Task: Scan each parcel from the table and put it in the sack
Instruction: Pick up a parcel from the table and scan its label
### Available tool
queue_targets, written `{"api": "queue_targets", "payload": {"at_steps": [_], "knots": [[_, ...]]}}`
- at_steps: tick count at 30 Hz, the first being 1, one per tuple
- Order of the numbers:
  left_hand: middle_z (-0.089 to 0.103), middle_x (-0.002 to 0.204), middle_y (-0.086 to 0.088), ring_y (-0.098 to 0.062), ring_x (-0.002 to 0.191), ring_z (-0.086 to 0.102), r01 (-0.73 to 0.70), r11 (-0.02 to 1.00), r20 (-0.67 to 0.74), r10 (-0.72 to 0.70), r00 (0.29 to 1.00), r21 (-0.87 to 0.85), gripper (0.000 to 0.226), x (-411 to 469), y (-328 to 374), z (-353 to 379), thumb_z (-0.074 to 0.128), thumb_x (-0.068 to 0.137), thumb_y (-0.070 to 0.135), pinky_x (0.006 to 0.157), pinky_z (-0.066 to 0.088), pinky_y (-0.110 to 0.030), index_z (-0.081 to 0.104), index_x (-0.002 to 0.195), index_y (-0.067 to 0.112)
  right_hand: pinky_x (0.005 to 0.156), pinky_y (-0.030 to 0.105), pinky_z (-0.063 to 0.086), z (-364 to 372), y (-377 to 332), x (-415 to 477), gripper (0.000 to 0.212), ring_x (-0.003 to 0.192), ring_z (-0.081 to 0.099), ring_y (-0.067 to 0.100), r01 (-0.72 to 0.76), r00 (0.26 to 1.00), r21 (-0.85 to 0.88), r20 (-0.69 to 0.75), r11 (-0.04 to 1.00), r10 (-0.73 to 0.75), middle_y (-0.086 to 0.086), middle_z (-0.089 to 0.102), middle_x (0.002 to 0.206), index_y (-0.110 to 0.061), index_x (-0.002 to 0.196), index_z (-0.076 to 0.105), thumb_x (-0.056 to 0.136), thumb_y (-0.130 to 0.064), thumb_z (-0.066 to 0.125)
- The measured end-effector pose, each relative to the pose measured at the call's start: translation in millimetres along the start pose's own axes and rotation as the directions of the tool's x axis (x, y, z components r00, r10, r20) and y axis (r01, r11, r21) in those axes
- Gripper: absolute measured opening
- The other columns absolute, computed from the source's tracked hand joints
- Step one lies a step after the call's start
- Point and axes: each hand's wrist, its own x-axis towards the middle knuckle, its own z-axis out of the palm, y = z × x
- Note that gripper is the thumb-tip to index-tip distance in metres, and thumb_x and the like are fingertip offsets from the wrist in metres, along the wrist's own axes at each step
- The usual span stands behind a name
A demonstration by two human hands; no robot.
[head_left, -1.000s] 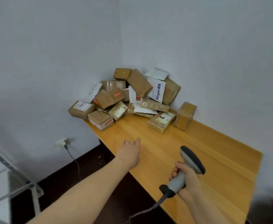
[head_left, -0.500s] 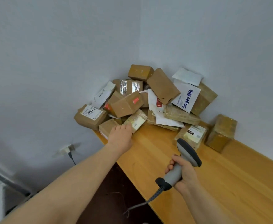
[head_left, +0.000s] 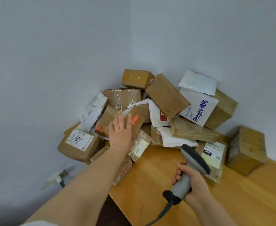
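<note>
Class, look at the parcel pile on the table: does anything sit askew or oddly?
Yes. The box labelled 2004 juts out past the table at its left edge, partly unsupported. Higher in the pile, the plain brown box leans steeply on white mailers.

The view was softly, evenly lit, with glare on a taped box (head_left: 123,99), wide-angle bending at the edges and a motion-blurred wall socket (head_left: 59,176).

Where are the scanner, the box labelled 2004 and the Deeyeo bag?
scanner (head_left: 196,158): head view, its dark head.
box labelled 2004 (head_left: 79,139): head view, white label.
Deeyeo bag (head_left: 200,110): head view, blue lettering.
</note>
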Motion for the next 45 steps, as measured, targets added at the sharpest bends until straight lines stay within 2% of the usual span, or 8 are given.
{"api": "queue_targets", "payload": {"at_steps": [8, 18, 21, 25, 35, 38, 42, 45], "knots": [[0.015, 0.147, -0.017, -0.034, 0.138, 0.019, -0.094, 0.948, -0.084, 0.071, 0.994, -0.306, 0.113, 17, -28, 11, 0.073, 0.070, 0.049, 0.115, 0.021, -0.043, 0.002, 0.149, 0.011, 0.040, 0.024, 0.043, 11, 31, -14, 0.007, 0.038, 0.046, 0.014, 0.064, 0.993, 0.118, -0.110, 0.991, -0.050, 0.003, 0.050, 0.051, -0.009, 0.085, 0.058, 0.088, -0.003, 0.059], [0.045, 0.132, -0.005, -0.022, 0.120, 0.048, 0.126, -0.091, 0.103, 0.221, 0.970, -0.988, 0.091, -16, -20, -39, 0.068, 0.068, 0.050, 0.090, 0.045, -0.027, 0.036, 0.145, 0.016, 0.042, 0.024, 0.042, 5, 77, -60, 0.011, 0.039, 0.044, 0.013, 0.228, 0.950, 0.311, -0.278, 0.923, -0.141, 0.001, 0.049, 0.051, -0.009, 0.081, 0.055, 0.091, -0.004, 0.056], [0.037, 0.136, -0.002, -0.017, 0.123, 0.041, 0.069, 0.128, 0.109, 0.341, 0.934, -0.989, 0.084, -46, 1, -24, 0.073, 0.078, 0.043, 0.093, 0.040, -0.024, 0.032, 0.147, 0.021, 0.043, 0.025, 0.041, -13, 86, -82, 0.013, 0.038, 0.044, 0.014, 0.276, 0.931, 0.342, -0.327, 0.898, -0.162, 0.001, 0.048, 0.051, -0.009, 0.080, 0.054, 0.092, -0.005, 0.056], [0.016, 0.145, 0.001, -0.020, 0.135, 0.022, -0.505, 0.547, -0.101, 0.605, 0.790, -0.668, 0.104, -100, 22, -1, 0.072, 0.073, 0.051, 0.106, 0.030, -0.028, 0.013, 0.152, 0.019, 0.048, 0.028, 0.039, -45, 95, -108, 0.017, 0.039, 0.043, 0.014, 0.302, 0.912, 0.383, -0.382, 0.873, -0.148, 0.001, 0.047, 0.051, -0.010, 0.076, 0.052, 0.092, -0.006, 0.056], [0.054, 0.134, -0.013, -0.027, 0.127, 0.051, -0.951, 0.304, -0.153, 0.939, 0.309, -0.056, 0.089, -232, 62, 32, 0.084, 0.057, 0.023, 0.107, 0.041, -0.035, 0.051, 0.137, 0.005, 0.042, 0.023, 0.041, -142, 128, -155, 0.018, 0.040, 0.043, 0.014, 0.289, 0.889, 0.450, -0.454, 0.845, -0.062, 0.001, 0.045, 0.053, -0.010, 0.074, 0.051, 0.089, -0.005, 0.057], [0.035, 0.147, -0.013, -0.029, 0.138, 0.035, -0.888, 0.391, -0.091, 0.902, 0.422, -0.242, 0.082, -241, 63, 37, 0.065, 0.074, 0.036, 0.112, 0.033, -0.037, 0.036, 0.146, 0.010, 0.043, 0.025, 0.041, -157, 134, -159, 0.017, 0.042, 0.043, 0.014, 0.263, 0.893, 0.446, -0.449, 0.855, -0.040, 0.002, 0.045, 0.055, -0.010, 0.075, 0.052, 0.089, -0.005, 0.058], [0.009, 0.155, -0.010, -0.031, 0.142, 0.010, -0.407, 0.710, 0.085, 0.546, 0.833, -0.575, 0.069, -214, 83, 28, 0.048, 0.093, 0.032, 0.113, 0.023, -0.043, 0.015, 0.151, 0.015, 0.043, 0.025, 0.043, -159, 137, -154, 0.015, 0.042, 0.045, 0.015, 0.263, 0.892, 0.412, -0.449, 0.872, -0.056, 0.004, 0.048, 0.056, -0.007, 0.075, 0.054, 0.088, -0.002, 0.060], [0.021, 0.152, -0.017, -0.034, 0.139, 0.020, -0.108, 0.753, 0.281, 0.370, 0.885, -0.649, 0.072, -184, 90, 26, 0.054, 0.090, 0.038, 0.112, 0.024, -0.044, 0.022, 0.149, 0.010, 0.045, 0.027, 0.048, -150, 136, -148, 0.008, 0.047, 0.056, 0.017, 0.250, 0.896, 0.342, -0.436, 0.906, -0.083, 0.010, 0.061, 0.062, -0.005, 0.081, 0.059, 0.087, 0.000, 0.061]]}}
